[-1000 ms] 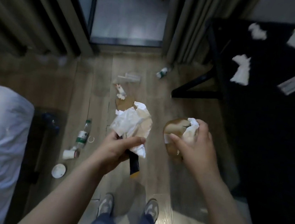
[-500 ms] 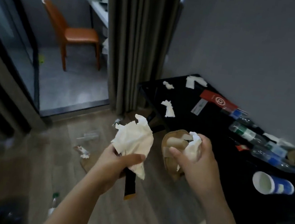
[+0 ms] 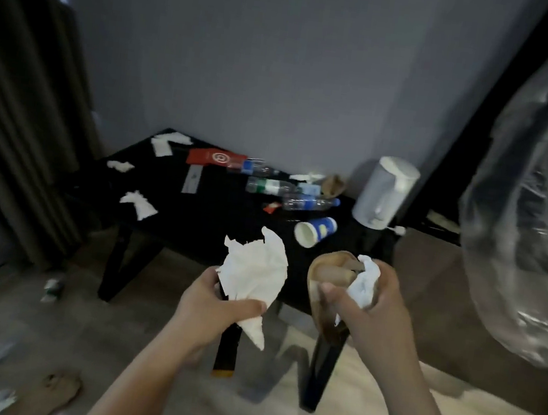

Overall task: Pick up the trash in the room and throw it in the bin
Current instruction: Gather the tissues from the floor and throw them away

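Tissue (image 3: 255,267) in left hand (image 3: 208,306); bowl (image 3: 327,270), right hand (image 3: 373,311).

Black table (image 3: 209,220) blocks ahead, clear plastic bag (image 3: 535,205) the right; floor (image 3: 79,321) leftward lies open.

Bottles (image 3: 270,186), cup (image 3: 315,230) and tissues (image 3: 138,203) on table (image 3: 209,220); kettle (image 3: 384,193) at its right end.

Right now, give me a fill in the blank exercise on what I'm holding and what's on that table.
1. The left hand grips crumpled ____ paper.
2. The paper cup lies on its ____ on the black table.
3. The right hand holds a tissue and a ____ container.
Missing words: white; side; brown.
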Demonstrator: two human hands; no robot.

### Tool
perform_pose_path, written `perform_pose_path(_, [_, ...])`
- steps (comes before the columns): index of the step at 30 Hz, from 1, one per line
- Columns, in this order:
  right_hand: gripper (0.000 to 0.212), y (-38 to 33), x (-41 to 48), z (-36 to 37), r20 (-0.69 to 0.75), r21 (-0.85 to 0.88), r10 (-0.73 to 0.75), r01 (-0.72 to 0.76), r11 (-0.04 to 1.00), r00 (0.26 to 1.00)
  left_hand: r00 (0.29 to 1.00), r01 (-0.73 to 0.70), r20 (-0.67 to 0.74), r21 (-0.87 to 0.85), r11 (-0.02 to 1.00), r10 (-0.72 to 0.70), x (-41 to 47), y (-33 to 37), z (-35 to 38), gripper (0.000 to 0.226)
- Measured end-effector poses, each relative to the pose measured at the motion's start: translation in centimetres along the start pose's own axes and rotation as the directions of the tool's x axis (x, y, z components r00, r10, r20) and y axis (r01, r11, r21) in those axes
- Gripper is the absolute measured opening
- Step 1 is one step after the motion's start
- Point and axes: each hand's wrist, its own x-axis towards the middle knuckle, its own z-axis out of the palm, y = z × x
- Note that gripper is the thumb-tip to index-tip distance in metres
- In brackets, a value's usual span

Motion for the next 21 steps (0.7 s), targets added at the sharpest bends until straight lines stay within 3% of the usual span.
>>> perform_pose_path(9, [0.061,7.3,-8.4,-17.7,-0.382,0.078,0.155,-0.135,0.988,0.911,0.919,-0.074,0.392,0.074,0.994,0.039,-4.7,1.3,19.4,0.065])
perform_pose_path(14, [0.067,10.9,-15.8,-27.0,-0.573,0.091,0.218,-0.203,0.975,0.79,0.789,-0.134,0.612,0.091,0.987,0.05,-11.7,0.3,29.8,0.062])
perform_pose_path(21, [0.059,14.2,-26.3,-36.0,-0.734,0.127,0.267,-0.259,0.957,0.625,0.627,-0.163,0.779,0.146,0.976,-0.012,-20.6,-1.8,40.4,0.06])
